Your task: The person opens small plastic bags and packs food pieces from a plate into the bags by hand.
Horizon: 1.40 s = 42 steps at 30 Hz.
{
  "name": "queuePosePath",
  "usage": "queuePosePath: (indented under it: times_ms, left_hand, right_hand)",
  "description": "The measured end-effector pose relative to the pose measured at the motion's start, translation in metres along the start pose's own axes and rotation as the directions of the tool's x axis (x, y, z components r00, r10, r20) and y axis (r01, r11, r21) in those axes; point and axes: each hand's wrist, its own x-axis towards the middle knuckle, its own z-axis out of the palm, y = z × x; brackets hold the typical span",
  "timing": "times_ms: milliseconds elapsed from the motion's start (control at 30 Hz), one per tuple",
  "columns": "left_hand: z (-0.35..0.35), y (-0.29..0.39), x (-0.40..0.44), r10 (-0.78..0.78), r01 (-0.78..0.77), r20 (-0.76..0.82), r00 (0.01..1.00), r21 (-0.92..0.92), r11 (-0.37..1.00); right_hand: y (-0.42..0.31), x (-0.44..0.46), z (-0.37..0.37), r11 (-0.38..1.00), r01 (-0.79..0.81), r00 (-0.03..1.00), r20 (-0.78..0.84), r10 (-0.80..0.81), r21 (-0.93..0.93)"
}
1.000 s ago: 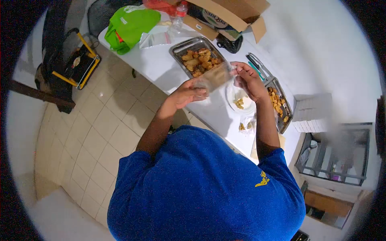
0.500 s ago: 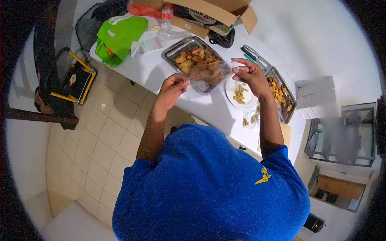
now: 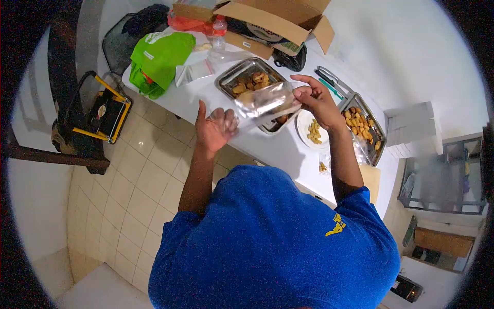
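Observation:
A clear plastic bag (image 3: 267,102) is stretched between my hands over a metal tray (image 3: 224,78) of browned food pieces. My right hand (image 3: 315,99) pinches the bag's right end between thumb and fingers. My left hand (image 3: 217,126) has its thumb raised and apart, with its fingers inside or behind the bag's left end. A white plate (image 3: 304,135) with small pale pieces lies just below my right hand. Right of that hand stands a second metal tray (image 3: 380,147) with small golden pieces.
At the table's far left are a green bag (image 3: 162,59), a flat plastic packet (image 3: 195,71) and a bottle (image 3: 219,28). An open carton (image 3: 257,20) and a black bag (image 3: 292,59) stand behind. White boxes (image 3: 414,129) are stacked at right.
The fingers of my left hand have opened from their pinch and spread at the bag's left end. My right hand has kept its hold. The camera view has shifted slightly.

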Motion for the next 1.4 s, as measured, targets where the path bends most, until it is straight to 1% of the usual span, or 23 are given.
queuePosePath:
  times_ms: [67,100,200,267,333,400,433,533,567,600,633,667,767,833,867,967,1033,1100,1167,1200,1267,1300,1400]
  left_hand:
    - [-0.004,-0.004,0.005,-0.05,0.048,-0.008,0.999,-0.154,0.987]
    - [0.003,-0.008,0.018,-0.065,0.05,-0.09,0.994,-0.161,0.986]
    - [0.04,-0.025,0.061,-0.132,0.144,-0.289,0.948,0.019,0.989]
    - [0.052,-0.034,0.078,-0.118,0.121,-0.174,0.978,0.007,0.993]
    - [0.054,-0.04,0.085,-0.117,0.115,-0.072,0.991,-0.028,0.993]
    - [0.052,-0.045,0.087,-0.118,0.119,0.007,0.993,-0.079,0.99]
    - [0.056,-0.047,0.087,-0.102,0.103,0.013,0.995,-0.003,0.995]
    - [0.078,-0.061,0.087,-0.004,0.021,-0.227,0.974,0.071,0.997]
    - [0.073,-0.07,0.085,0.072,-0.004,-0.381,0.922,0.176,0.984]
    - [0.071,-0.073,0.086,0.038,0.025,-0.16,0.986,0.379,0.925]
    - [0.071,-0.08,0.086,0.086,0.021,-0.201,0.976,0.478,0.878]
    - [0.071,-0.091,0.086,0.141,0.02,-0.235,0.962,0.572,0.82]
    - [0.079,-0.118,0.083,0.259,0.007,-0.32,0.911,0.642,0.767]
    - [0.092,-0.121,0.09,0.201,0.092,-0.383,0.902,0.624,0.776]
    - [0.099,-0.122,0.094,0.173,0.134,-0.415,0.893,0.614,0.778]
    - [0.116,-0.138,0.1,0.327,-0.029,-0.244,0.913,0.76,0.649]
    - [0.095,-0.142,0.093,0.366,-0.009,-0.111,0.924,0.95,0.312]
    - [0.072,-0.145,0.087,0.39,0.008,0.016,0.921,0.998,-0.06]
    - [0.09,-0.136,0.094,0.382,-0.021,0.096,0.919,0.98,-0.197]
    - [0.096,-0.133,0.097,0.369,-0.032,0.132,0.92,0.963,-0.267]
    - [0.097,-0.135,0.101,0.469,-0.057,0.199,0.861,0.953,-0.298]
    - [0.107,-0.131,0.101,0.466,-0.061,0.208,0.86,0.949,-0.311]
    - [0.122,-0.125,0.108,0.494,-0.098,0.287,0.821,0.922,-0.374]
  right_hand:
    - [-0.01,0.0,0.015,0.999,-0.008,0.999,0.033,0.007,0.032]
    - [-0.013,0.002,0.023,1.0,0.007,0.999,0.05,-0.009,0.025]
    - [-0.011,0.012,0.031,0.989,0.133,0.987,0.104,-0.126,-0.064]
    - [-0.001,0.018,0.034,0.921,0.269,0.959,-0.008,-0.283,-0.283]
    - [-0.001,0.018,0.035,0.742,0.348,0.879,-0.076,-0.471,-0.572]
    - [-0.007,0.01,0.035,0.576,0.393,0.786,-0.063,-0.614,-0.717]
    - [-0.01,0.005,0.035,0.525,0.39,0.77,-0.045,-0.637,-0.757]
    - [-0.007,-0.004,0.029,0.386,0.377,0.734,0.018,-0.679,-0.842]
    - [-0.007,-0.007,0.027,0.357,0.371,0.728,0.03,-0.684,-0.857]
    - [-0.007,-0.01,0.026,0.329,0.365,0.724,0.043,-0.689,-0.871]
    - [-0.005,-0.011,0.027,0.362,0.316,0.764,0.009,-0.646,-0.877]
    - [-0.005,-0.012,0.027,0.329,0.313,0.741,0.012,-0.672,-0.891]
    - [-0.003,-0.016,0.024,0.25,0.299,0.686,0.025,-0.727,-0.921]
    - [0.001,-0.017,0.021,0.233,0.284,0.669,0.018,-0.743,-0.93]
    - [0.003,-0.017,0.02,0.235,0.282,0.669,0.015,-0.743,-0.93]
    - [0.012,-0.017,0.019,0.244,0.238,0.679,-0.019,-0.734,-0.94]
    - [0.022,-0.015,0.019,0.234,0.173,0.7,-0.048,-0.713,-0.957]
    - [0.026,-0.015,0.023,0.292,0.178,0.611,-0.127,-0.782,-0.94]
    - [0.024,-0.017,0.029,0.377,0.203,0.572,-0.203,-0.795,-0.904]
    - [0.031,-0.012,0.031,0.543,0.262,0.525,-0.354,-0.774,-0.798]
    - [0.052,-0.002,0.036,0.793,0.374,0.456,-0.649,-0.609,-0.481]
    - [0.052,-0.002,0.037,0.801,0.482,0.46,-0.675,-0.577,-0.356]
    - [0.036,-0.009,0.046,0.79,0.575,0.451,-0.724,-0.522,-0.212]
